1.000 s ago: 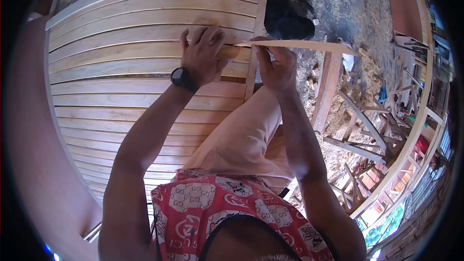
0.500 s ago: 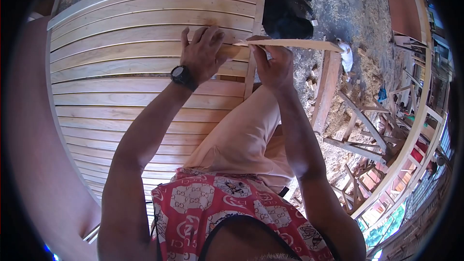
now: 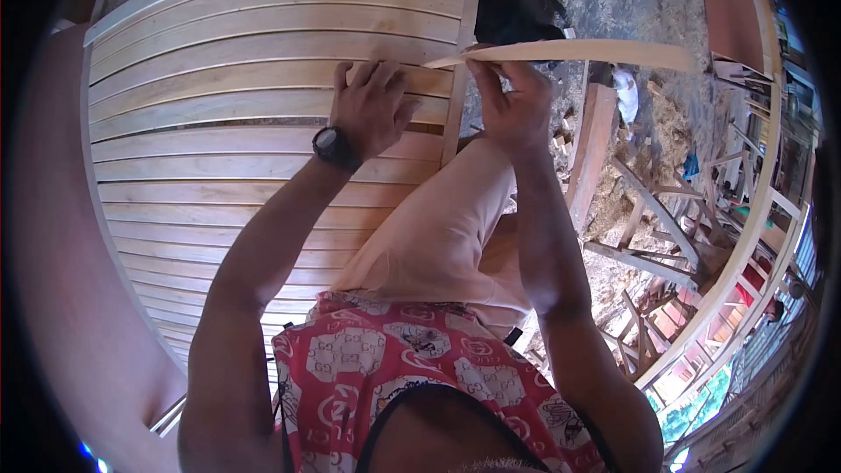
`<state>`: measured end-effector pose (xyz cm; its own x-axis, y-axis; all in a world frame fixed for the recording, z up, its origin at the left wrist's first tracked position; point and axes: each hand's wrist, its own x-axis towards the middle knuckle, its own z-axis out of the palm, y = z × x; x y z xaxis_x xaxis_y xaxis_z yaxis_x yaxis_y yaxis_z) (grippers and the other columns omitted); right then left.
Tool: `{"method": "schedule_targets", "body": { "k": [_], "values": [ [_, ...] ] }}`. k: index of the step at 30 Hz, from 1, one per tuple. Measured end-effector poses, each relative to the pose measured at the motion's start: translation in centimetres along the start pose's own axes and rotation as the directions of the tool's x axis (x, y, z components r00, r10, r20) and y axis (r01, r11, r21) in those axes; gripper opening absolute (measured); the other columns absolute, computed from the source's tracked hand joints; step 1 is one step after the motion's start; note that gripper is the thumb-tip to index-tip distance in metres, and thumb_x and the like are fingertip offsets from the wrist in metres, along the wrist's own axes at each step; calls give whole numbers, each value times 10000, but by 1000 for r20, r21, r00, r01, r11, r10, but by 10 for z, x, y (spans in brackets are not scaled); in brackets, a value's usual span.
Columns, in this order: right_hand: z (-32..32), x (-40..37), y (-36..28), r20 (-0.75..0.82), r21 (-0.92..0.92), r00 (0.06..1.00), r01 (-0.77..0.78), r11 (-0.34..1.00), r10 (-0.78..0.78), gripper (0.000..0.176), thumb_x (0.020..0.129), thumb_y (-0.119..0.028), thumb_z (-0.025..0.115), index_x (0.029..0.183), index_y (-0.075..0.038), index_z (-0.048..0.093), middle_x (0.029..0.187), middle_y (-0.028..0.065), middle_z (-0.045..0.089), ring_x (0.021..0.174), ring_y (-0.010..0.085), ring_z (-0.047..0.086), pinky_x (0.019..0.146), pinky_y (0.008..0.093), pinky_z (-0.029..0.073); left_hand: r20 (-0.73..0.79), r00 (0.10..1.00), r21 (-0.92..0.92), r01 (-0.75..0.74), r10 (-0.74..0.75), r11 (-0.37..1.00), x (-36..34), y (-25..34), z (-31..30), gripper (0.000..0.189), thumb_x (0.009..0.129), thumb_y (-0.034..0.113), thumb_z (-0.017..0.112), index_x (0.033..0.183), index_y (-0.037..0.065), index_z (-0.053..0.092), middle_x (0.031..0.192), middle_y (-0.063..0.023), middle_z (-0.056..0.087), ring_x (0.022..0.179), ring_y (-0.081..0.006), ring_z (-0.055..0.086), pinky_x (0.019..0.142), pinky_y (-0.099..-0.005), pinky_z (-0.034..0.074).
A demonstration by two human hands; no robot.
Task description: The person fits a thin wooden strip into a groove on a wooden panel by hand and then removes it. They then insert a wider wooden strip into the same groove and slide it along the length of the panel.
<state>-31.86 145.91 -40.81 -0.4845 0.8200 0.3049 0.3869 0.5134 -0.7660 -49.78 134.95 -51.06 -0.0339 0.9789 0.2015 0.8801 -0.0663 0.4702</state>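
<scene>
The left hand (image 3: pixel 372 109) lies flat on the slatted panel (image 3: pixel 219 105), fingers spread; the right hand (image 3: pixel 512 105) pinches a wood strip (image 3: pixel 596 52), whose tip sits over the panel's right edge, just beside the left fingertips.

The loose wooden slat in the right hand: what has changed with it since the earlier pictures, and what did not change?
The right hand, keeping its grip, moved the loose slat upward in the picture; its tip stays at the slatted panel. The left hand stays spread flat on that panel.
</scene>
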Motion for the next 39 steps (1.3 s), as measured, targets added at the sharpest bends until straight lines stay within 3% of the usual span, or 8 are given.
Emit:
{"method": "schedule_targets", "body": {
  "k": [7, 15, 17, 18, 25, 30, 32, 39],
  "values": [
    [-2, -30, -9, 59, -37, 995, -78, 996, 80, 99, 937, -49, 732, 1027, -31, 768, 937, 172, 764, 852, 337, 767, 722, 373, 577, 136, 990, 15, -40, 38, 999, -6, -6, -8, 701, 741, 500, 868, 1303, 126, 679, 1402, -52, 549, 1347, -264, 490, 1136, -608, 297],
    [4, -38, -1, 45, -22, 995, -93, 995, 94, 104, 948, -59, 731, 1040, -38, 775, 928, 183, 762, 841, 348, 764, 706, 392, 571, 90, 993, 10, -72, 71, 997, -7, -10, -3, 746, 720, 513, 885, 1318, 117, 680, 1420, -59, 552, 1326, -286, 512, 1125, -605, 306],
    [3, -40, 0, 101, -93, 988, -105, 990, 114, 128, 947, -34, 743, 1069, -12, 777, 960, 138, 793, 866, 210, 775, 769, 323, 577, 84, 994, 10, -72, 71, 997, -8, -10, -2, 743, 722, 506, 886, 1320, 116, 681, 1422, -60, 552, 1322, -288, 516, 1124, -605, 307],
    [4, -42, 1, 102, -93, 988, -104, 990, 114, 128, 947, -34, 743, 1069, -12, 777, 960, 138, 793, 866, 210, 775, 769, 323, 577, 80, 994, 8, -71, 70, 997, -8, -10, -2, 742, 724, 506, 885, 1321, 116, 682, 1423, -60, 552, 1325, -287, 513, 1125, -602, 307],
    [5, -45, 2, 127, -32, 985, -110, 993, 113, 135, 952, -14, 720, 1079, -5, 765, 969, 138, 793, 877, 214, 774, 774, 325, 582, 119, 991, -4, -55, 55, 998, -9, -10, -3, 700, 808, 513, 818, 1342, 91, 658, 1440, -42, 512, 1346, -252, 478, 1161, -593, 278],
    [5, -44, 2, 136, -22, 983, -120, 993, 122, 135, 948, -4, 723, 1076, 3, 762, 990, 141, 794, 894, 218, 774, 787, 325, 584, 118, 991, 8, -60, 59, 998, -8, -10, 0, 700, 788, 507, 836, 1332, 99, 668, 1439, -55, 522, 1349, -272, 481, 1154, -588, 286],
    [9, -46, 5, 83, 37, 994, -78, 996, 75, 113, 949, -36, 708, 1054, -17, 744, 977, 179, 761, 867, 340, 764, 749, 384, 582, 111, 992, 16, -55, 53, 998, -8, -9, 0, 710, 753, 502, 867, 1317, 113, 682, 1431, -63, 538, 1348, -285, 488, 1145, -583, 296],
    [8, -45, 0, 99, 26, 987, -133, 991, 130, 130, 945, -41, 726, 1071, -13, 735, 1010, 190, 759, 921, 359, 761, 782, 389, 585, 132, 991, 0, -15, 15, 1000, -10, -3, -3, 700, 807, 468, 828, 1374, 110, 626, 1440, -78, 533, 1368, -293, 477, 1157, -593, 285]
  ]
}}
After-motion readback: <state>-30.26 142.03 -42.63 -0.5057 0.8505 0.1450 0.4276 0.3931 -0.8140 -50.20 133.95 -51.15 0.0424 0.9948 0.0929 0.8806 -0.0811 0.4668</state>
